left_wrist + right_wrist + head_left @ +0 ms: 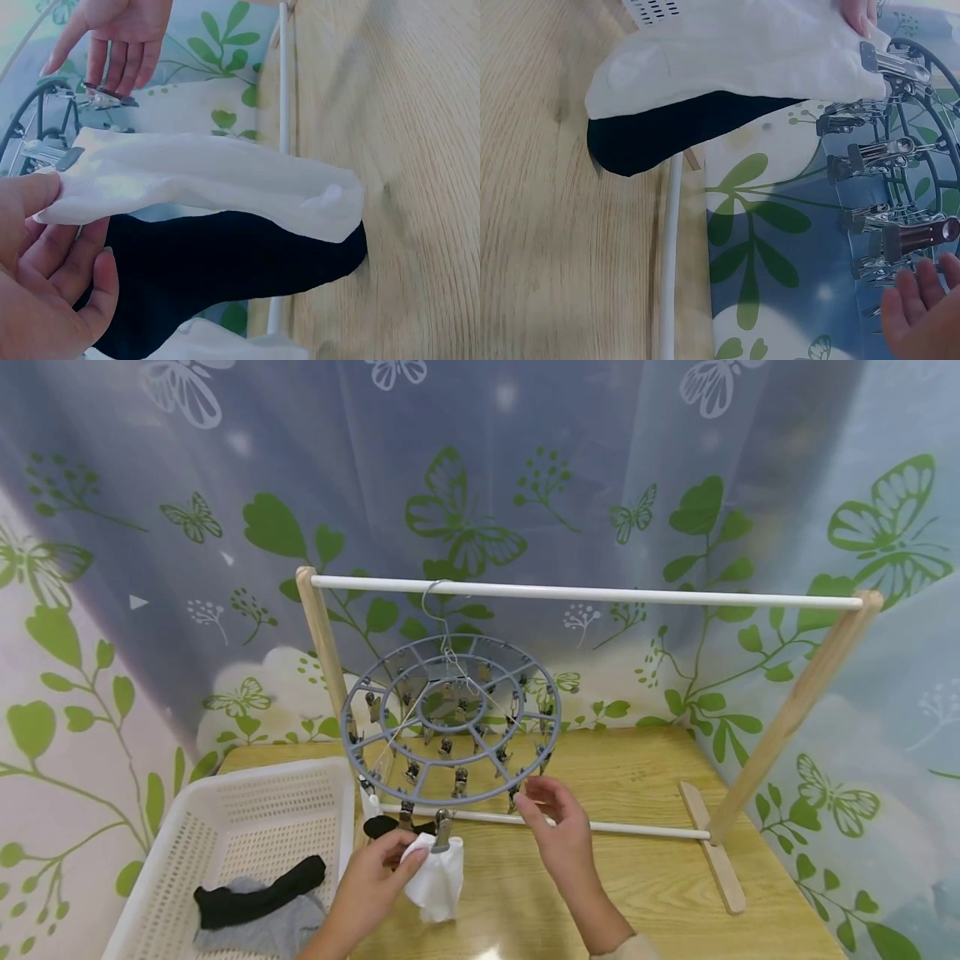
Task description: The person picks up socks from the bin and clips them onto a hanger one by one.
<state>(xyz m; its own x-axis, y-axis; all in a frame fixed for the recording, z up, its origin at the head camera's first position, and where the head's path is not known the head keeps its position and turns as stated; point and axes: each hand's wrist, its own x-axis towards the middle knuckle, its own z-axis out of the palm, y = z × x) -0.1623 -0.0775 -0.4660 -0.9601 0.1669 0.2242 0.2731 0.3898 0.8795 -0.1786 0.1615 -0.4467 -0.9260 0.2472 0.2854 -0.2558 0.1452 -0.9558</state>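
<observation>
Above the table (pixel 660 885), left fingers (pixel 105 285) pinch a clipped white sock (pixel 442 885).

No text, label or brand can be read in the head or wrist views; no number or sign either.

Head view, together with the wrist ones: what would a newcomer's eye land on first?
Probably the big round grey clip hanger, hooked over the white rail near the middle of the head view. Next, the bright white sock clipped to its near edge, which the left hand pinches by the top. At lower left, a black cloth stands out against the pale basket it lies in.
</observation>
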